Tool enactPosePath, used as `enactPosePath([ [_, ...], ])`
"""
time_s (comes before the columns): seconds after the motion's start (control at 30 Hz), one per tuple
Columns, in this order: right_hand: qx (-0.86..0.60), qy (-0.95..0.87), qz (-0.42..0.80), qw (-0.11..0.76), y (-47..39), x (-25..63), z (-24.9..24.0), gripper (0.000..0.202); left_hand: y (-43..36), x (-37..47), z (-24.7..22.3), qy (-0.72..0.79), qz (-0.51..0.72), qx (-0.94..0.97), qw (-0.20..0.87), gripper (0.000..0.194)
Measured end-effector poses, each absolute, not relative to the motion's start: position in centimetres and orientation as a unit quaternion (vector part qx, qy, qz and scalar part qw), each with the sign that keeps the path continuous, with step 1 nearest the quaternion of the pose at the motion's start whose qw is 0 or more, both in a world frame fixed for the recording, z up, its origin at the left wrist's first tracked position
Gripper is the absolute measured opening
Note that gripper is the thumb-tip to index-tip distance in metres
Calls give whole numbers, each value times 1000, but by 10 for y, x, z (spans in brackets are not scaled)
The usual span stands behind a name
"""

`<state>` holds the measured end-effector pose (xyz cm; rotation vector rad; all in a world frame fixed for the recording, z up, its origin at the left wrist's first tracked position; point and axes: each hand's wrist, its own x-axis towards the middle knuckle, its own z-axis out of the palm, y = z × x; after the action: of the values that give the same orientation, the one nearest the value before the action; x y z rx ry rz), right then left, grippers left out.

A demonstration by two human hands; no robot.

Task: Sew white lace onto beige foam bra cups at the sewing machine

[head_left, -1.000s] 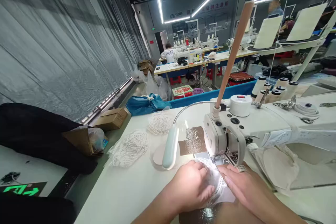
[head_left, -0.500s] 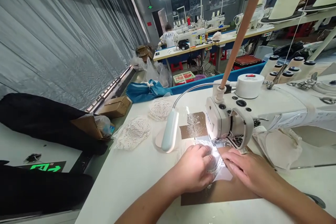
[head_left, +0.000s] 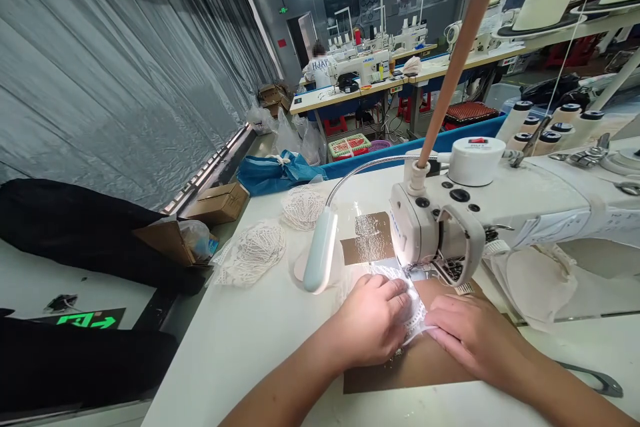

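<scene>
A white sewing machine (head_left: pixel 420 220) stands over a brown plate, with white lace fabric (head_left: pixel 416 310) under its needle area. On the lace's left side lies my left hand (head_left: pixel 377 317), fingers curled and pressing it down. My right hand (head_left: pixel 465 333) pinches the lace's right edge between thumb and fingers, close to the needle. Two lace pieces, one nearer (head_left: pixel 253 252) and one farther (head_left: pixel 303 207), rest on the table to the left. A lamp (head_left: pixel 321 250) on a bent metal neck lights the work.
Thread cones (head_left: pixel 550 137) stand behind the machine. Scissors (head_left: pixel 595 377) lie at the right, partly behind my right forearm. A brown pole (head_left: pixel 457 60) rises from the machine. Farther back are a blue cloth bundle (head_left: pixel 280 173), more sewing machines and a seated person (head_left: pixel 320 70).
My right hand has shifted slightly down and now pinches the lace edge. The pale piece below the lace is mostly out of sight. More of the scissors shows.
</scene>
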<state>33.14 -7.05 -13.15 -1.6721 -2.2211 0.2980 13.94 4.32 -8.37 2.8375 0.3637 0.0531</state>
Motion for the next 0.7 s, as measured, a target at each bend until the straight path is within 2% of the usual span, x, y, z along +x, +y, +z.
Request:
enactPosePath([
  [0.3, -576, -790, 47, 206, -71, 330, -134, 23, 49, 141, -88, 132, 17, 986, 99, 49],
  [0.47, -569, -789, 12, 233, -69, 327, -132, 24, 52, 142, -90, 127, 25, 988, 80, 42],
  [0.7, -580, -794, 5, 181, -68, 327, -133, 27, 50, 142, -96, 120, 30, 988, 88, 45],
])
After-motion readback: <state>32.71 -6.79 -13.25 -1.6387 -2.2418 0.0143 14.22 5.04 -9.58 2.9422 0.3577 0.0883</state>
